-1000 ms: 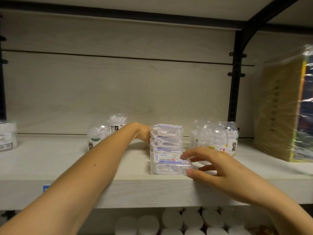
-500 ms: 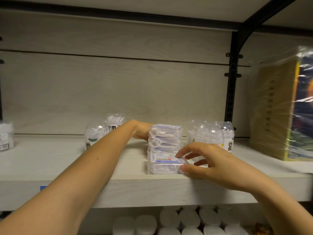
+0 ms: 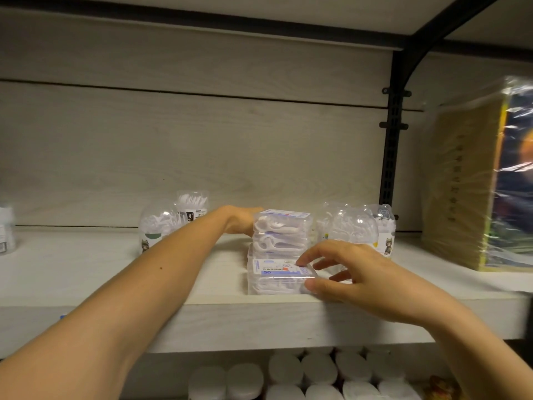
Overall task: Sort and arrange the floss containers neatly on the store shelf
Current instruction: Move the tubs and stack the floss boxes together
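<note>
Jars (image 3: 161, 226): clear domed floss tubs, left of centre on the shelf (image 3: 72, 272).
Left hand (image 3: 242, 222): behind the stacked boxes (image 3: 282, 232); grip hidden, cannot tell.
Front box (image 3: 281, 275): centre frame, at shelf edge; light, stiff, slick plastic, probably best held by its sides.
Right hand (image 3: 354, 275): fingertip and thumb pinching the box's right corner.

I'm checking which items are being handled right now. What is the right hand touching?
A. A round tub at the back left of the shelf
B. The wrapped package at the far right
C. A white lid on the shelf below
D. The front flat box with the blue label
D: the right hand has its thumb and fingertips on the right end of the front flat box at the edge of the shelf.
</note>
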